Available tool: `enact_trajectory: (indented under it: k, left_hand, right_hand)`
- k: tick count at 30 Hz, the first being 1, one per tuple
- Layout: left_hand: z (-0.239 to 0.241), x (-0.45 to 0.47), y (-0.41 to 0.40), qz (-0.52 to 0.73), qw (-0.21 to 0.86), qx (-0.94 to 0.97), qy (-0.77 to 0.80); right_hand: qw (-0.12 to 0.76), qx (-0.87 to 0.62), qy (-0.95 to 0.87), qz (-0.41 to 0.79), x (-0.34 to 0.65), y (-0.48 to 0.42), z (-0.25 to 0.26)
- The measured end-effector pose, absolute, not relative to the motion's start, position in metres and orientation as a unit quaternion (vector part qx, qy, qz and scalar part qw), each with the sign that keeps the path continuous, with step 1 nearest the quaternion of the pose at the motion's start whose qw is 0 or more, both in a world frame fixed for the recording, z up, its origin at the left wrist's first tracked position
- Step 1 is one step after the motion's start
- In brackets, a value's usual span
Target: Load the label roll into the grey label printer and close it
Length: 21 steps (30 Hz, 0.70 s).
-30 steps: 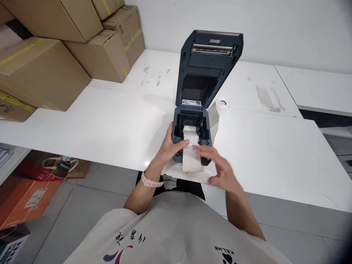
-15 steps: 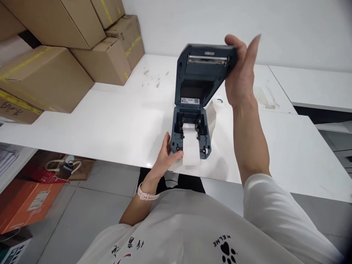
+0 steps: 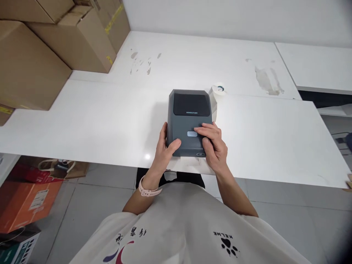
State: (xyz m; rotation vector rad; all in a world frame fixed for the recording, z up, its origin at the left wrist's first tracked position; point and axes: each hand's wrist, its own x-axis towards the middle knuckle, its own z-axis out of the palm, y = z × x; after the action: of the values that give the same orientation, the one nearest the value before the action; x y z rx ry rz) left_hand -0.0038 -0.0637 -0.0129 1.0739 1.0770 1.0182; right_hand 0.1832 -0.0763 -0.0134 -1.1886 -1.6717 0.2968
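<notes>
- Left hand (image 3: pixel 164 148) clasps the printer (image 3: pixel 189 113) at its front left corner, thumb on top, fingers down the side.
- Right hand (image 3: pixel 213 145) rests on the lid's front right, fingers loosely spread and bent, gripping nothing.
- The printer sits at the near edge of the bench (image 3: pixel 110 121), lid shut, its inside hidden.
- A label roll (image 3: pixel 217 91) stands just behind its right corner.
- Closed boxes (image 3: pixel 35 62) are stacked far left.
- Under the bench, a bag (image 3: pixel 63 167) lies beside an orange box (image 3: pixel 24 200); contents unclear.
</notes>
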Motion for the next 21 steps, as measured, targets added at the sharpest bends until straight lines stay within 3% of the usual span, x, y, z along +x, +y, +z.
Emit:
enact_trajectory:
  k: [8,13,14,19,21]
  left_hand:
    - [-0.022,-0.005,-0.062,0.460,0.563,0.498,0.473]
    - [-0.046,-0.002,-0.109,0.598,0.307,0.461,0.580]
    - [-0.050,-0.001,-0.119,0.602,0.313,0.454,0.578]
    - [-0.042,0.004,-0.131,0.393,0.618,0.461,0.501]
    - [-0.034,0.006,-0.124,0.373,0.655,0.442,0.486]
  right_hand:
    - [0.549,-0.473,-0.682,0.100,0.178,-0.072,-0.022]
    - [0.564,-0.461,-0.677,0.106,0.178,-0.072,-0.022]
    - [0.562,-0.464,-0.676,0.105,0.178,-0.072,-0.023]
    - [0.566,-0.464,-0.674,0.096,0.178,-0.071,-0.023]
    - [0.558,-0.453,-0.690,0.089,0.179,-0.071,-0.022]
